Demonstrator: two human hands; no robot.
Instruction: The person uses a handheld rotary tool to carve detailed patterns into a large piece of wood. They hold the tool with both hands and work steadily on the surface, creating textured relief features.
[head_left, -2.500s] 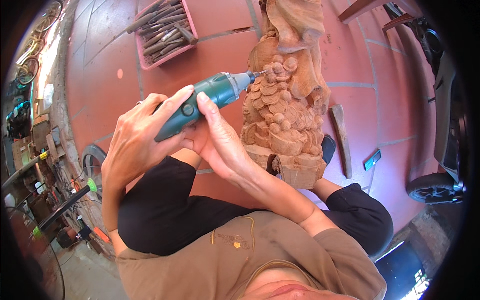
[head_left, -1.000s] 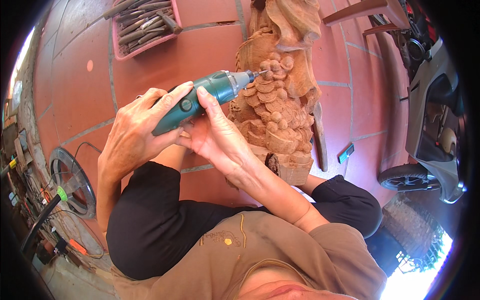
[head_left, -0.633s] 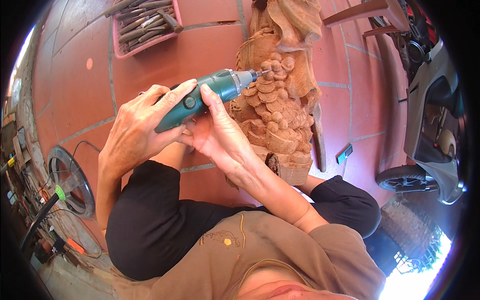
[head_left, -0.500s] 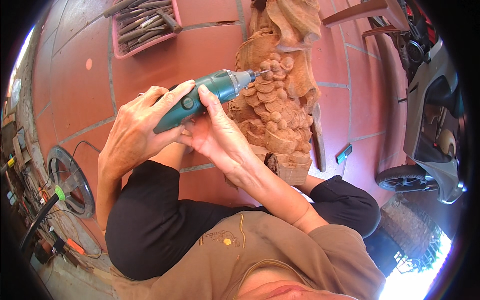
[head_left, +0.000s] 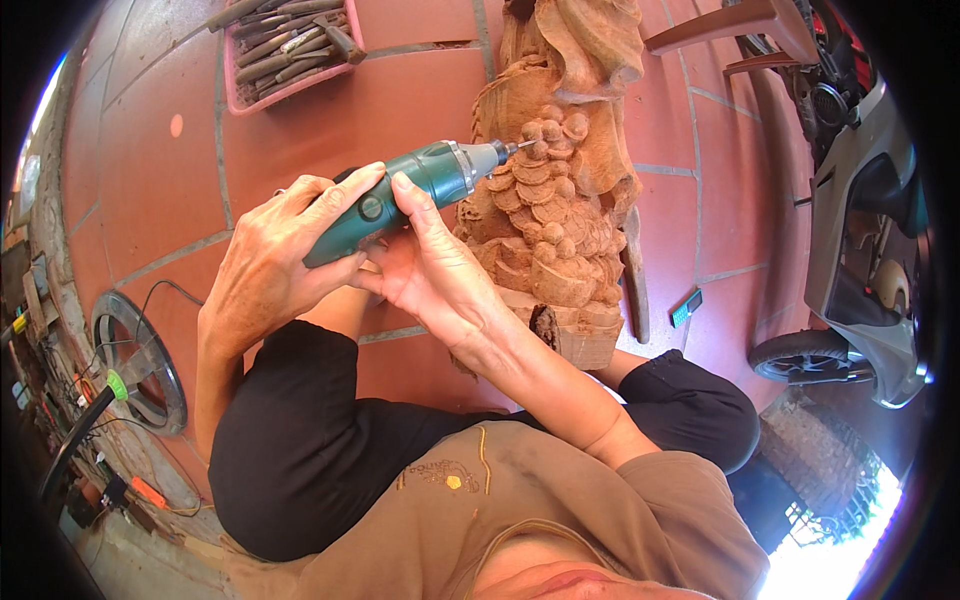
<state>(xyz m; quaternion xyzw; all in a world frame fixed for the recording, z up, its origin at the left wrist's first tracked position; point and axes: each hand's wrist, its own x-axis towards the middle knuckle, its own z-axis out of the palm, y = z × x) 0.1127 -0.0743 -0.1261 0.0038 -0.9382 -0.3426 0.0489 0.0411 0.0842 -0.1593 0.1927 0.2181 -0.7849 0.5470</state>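
Both hands hold a green rotary tool (head_left: 405, 195). My left hand (head_left: 275, 260) wraps its rear body from the left. My right hand (head_left: 425, 265) supports it from below, thumb on top of the barrel. The tool's small bit touches a tall carved wooden sculpture (head_left: 555, 190) with rounded scalloped shapes, which stands on the red tiled floor between my knees. My legs in black trousers sit beneath my forearms.
A pink tray (head_left: 290, 45) of carving chisels lies on the red tiles (head_left: 150, 160) at the upper left. A round fan guard (head_left: 140, 360) and cables are at the left. A scooter (head_left: 860, 250) stands at the right, a wooden bench leg (head_left: 730, 25) above it.
The view has shifted slightly and the tool's tip has stayed on the carving with small movements. Both hands keep their hold.
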